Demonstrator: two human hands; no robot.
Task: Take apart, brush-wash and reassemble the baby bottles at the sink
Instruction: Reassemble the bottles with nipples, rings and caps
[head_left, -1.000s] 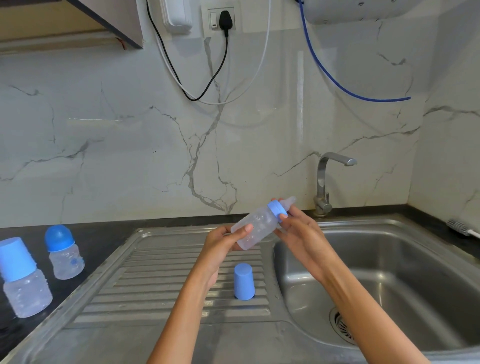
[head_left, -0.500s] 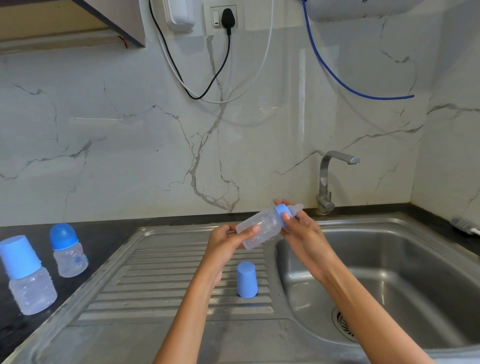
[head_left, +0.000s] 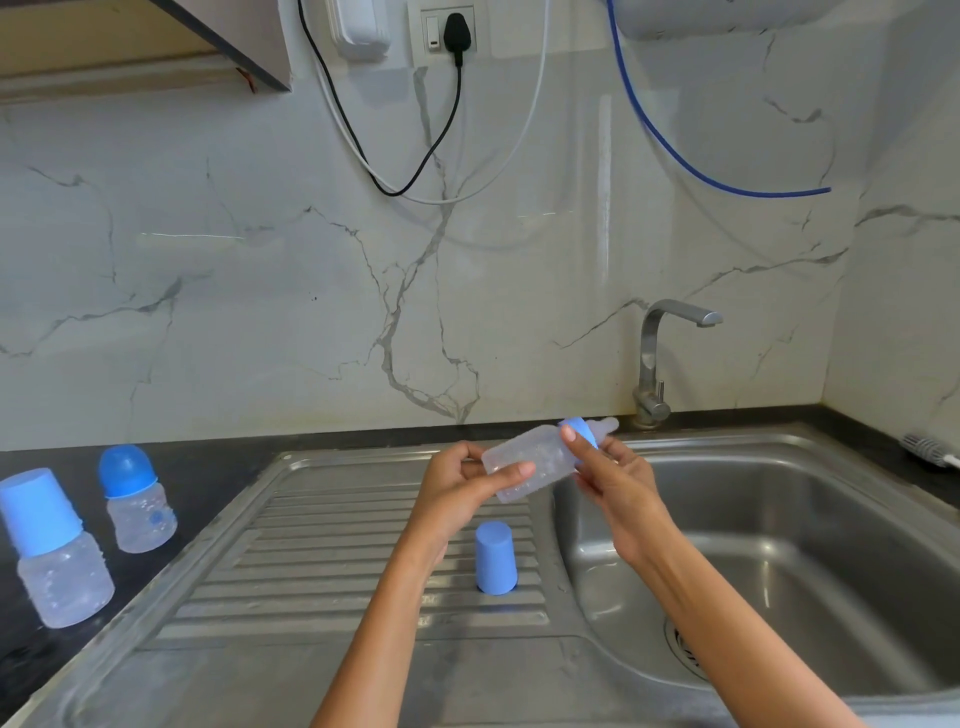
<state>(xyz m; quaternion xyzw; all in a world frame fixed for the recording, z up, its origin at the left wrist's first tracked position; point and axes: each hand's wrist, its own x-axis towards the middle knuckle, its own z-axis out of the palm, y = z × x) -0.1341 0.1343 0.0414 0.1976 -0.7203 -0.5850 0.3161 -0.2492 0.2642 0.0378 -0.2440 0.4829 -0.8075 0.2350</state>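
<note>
Over the drainboard, left hand clamps bottle — right hand pinches collar (w/ teat): twist collar, keep body steady.

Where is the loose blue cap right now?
In the head view, the loose blue cap stands on the ribbed drainboard, just left of the sink basin and below the bottle held in both hands.

Both forearms are bare from the lower frame edge up to the left hand and right hand, which meet above the sink, sleeveless, gloveless, with short, unpainted fingernails and slim wrists.
</note>
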